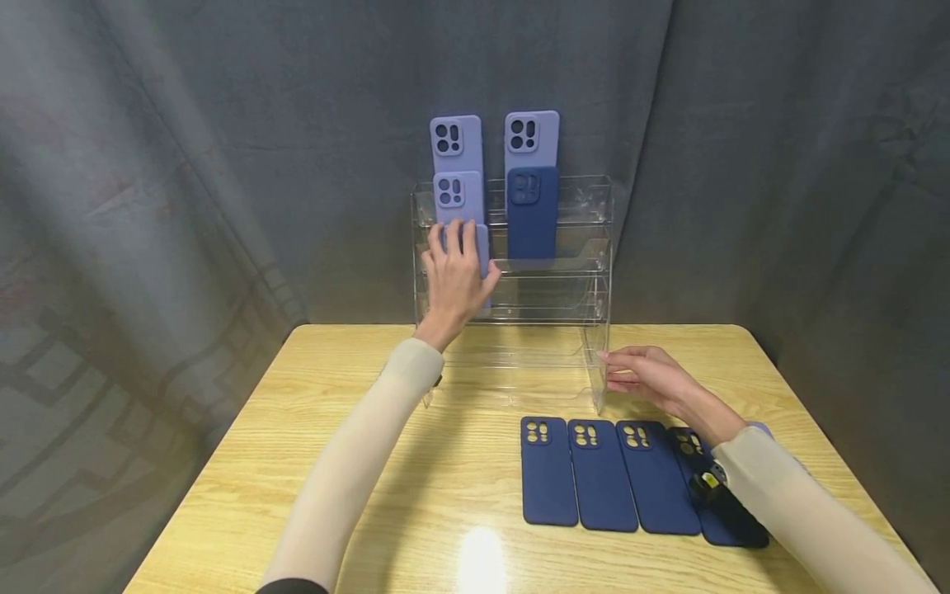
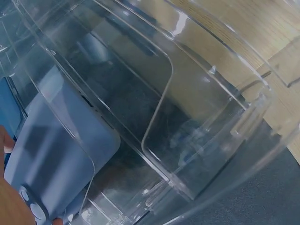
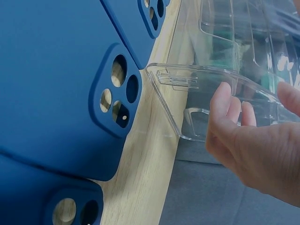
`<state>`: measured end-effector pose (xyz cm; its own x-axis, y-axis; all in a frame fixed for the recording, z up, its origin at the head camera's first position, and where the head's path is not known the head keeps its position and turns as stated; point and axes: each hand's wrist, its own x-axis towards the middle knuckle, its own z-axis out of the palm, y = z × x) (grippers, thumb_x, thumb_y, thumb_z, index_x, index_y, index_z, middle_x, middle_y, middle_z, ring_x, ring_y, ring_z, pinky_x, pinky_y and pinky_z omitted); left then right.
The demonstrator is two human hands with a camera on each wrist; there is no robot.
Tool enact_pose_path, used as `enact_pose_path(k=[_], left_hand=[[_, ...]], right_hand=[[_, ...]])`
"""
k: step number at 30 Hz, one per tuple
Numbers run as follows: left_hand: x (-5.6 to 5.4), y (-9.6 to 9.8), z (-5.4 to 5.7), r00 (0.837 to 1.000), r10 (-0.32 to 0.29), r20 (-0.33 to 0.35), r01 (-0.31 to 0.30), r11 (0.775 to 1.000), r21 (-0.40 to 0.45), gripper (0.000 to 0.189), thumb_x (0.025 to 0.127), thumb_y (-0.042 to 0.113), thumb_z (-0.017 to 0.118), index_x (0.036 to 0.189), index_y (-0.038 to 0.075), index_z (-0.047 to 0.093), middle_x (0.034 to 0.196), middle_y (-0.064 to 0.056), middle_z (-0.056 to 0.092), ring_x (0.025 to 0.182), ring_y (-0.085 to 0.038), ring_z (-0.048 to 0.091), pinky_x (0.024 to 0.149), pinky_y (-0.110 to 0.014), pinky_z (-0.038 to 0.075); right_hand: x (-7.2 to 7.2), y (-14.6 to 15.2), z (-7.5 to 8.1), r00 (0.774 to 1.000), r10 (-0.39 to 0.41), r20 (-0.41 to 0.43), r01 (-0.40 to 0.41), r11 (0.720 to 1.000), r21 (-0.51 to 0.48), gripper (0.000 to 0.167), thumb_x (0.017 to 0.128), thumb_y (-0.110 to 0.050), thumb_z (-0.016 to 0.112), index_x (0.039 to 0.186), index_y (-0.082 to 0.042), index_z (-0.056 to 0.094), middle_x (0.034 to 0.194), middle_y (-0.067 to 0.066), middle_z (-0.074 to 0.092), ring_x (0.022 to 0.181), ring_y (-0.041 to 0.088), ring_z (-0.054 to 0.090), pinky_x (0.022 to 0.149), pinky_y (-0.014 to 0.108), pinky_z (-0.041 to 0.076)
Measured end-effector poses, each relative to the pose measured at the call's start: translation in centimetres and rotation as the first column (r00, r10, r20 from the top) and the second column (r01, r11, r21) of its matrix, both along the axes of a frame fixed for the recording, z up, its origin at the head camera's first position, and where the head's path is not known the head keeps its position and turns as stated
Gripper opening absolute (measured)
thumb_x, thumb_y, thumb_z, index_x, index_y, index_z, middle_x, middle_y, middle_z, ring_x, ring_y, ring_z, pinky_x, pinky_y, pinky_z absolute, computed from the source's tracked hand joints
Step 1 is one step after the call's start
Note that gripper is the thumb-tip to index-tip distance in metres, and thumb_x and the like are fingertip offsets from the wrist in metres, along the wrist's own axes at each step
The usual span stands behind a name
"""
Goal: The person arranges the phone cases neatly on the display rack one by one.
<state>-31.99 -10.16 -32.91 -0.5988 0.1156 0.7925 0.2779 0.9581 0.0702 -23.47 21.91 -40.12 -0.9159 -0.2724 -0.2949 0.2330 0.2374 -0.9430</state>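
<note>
A clear tiered rack [image 1: 512, 360] stands at the back of the table. My left hand [image 1: 453, 279] grips a lavender phone case [image 1: 482, 243] in its left column, fingers over the top end and thumb by the right edge. In the left wrist view, the lower part of this phone case [image 2: 70, 140] sits behind a clear tier lip. Above it are two more lavender cases [image 1: 469, 191]. The right column has a lavender case [image 1: 547, 140] with a dark blue case [image 1: 533, 223] below and before it. My right hand [image 3: 248, 136] is at the rack's right side panel, fingers loosely bent.
Several dark blue phone cases [image 1: 549, 487] lie in a row on the wooden table [image 1: 260, 462], front right. My right forearm partly covers the last one, with a lavender corner [image 1: 760, 427] showing beside it. A grey curtain [image 1: 334, 165] hangs behind the rack.
</note>
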Motion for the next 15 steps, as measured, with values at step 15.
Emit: enact_pose_path(k=[15], left_hand=[[-0.01,0.29,0.22,0.999,0.044,0.026,-0.044,0.999,-0.005,0.071,0.09,0.034,0.074,0.149,0.003,0.052,0.148,-0.022,0.056,0.142,-0.047,0.045,0.098,-0.058,0.051]], right_hand=[[0.07,0.02,0.1,1.0,-0.003,0.016,0.003,1.0,-0.002,0.062,0.107,-0.03,0.06,0.147,0.014,0.042,0.115,0.003,0.061,0.104,0.012,0.067,0.1,0.028,0.061]])
